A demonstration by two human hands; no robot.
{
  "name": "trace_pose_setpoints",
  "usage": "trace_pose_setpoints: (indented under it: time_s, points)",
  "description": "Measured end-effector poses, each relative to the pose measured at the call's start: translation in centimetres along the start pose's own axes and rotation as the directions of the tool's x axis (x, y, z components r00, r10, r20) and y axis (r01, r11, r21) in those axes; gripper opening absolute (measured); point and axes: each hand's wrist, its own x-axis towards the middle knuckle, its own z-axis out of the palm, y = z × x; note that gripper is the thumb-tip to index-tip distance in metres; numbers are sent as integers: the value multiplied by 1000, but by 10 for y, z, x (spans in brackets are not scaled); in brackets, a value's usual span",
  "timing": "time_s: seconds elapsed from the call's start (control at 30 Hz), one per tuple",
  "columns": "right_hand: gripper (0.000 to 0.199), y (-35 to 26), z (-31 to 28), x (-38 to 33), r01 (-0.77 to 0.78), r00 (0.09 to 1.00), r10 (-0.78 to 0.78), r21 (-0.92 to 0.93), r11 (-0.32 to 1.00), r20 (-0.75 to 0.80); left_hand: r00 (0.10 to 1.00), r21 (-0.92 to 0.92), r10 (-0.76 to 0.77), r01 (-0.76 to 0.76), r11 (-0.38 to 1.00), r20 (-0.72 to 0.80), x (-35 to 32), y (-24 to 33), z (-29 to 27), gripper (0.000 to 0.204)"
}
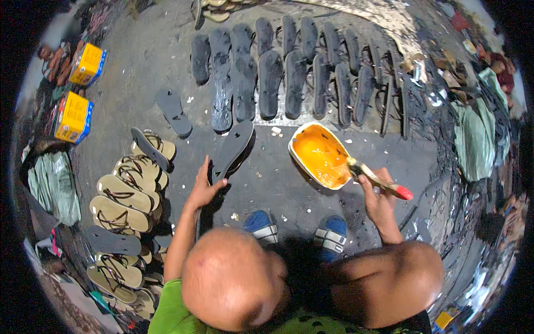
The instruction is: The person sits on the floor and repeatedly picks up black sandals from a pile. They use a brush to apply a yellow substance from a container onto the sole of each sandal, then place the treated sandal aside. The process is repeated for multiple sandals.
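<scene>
Orange-yellow glue fills the white-rimmed bowl (321,155), and the brush (378,179) just beside it has a tan handle ending in a red tip, with yellow-stained bristles. The sole (231,149) just left of the bowl is dark grey, like the rows of soles (289,78) beyond it. Far left of the bowl lie tan sandals (125,195) with brown straps and two yellow boxes (73,117) edged in blue; near it, blue shoes (261,225) carry white stripes.
</scene>
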Motion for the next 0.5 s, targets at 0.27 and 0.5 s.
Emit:
trace_pose_setpoints:
  time_s: [0.27,0.5]
  points:
    - [25,3,-3,-20,-68,996,67,-32,997,-50,968,-170,-121,84,982,-220,-26,-44,51,64]
    - [17,12,-5,-34,-56,998,56,-87,995,-4,844,387,500,-401,830,-197,-75,26,78,47]
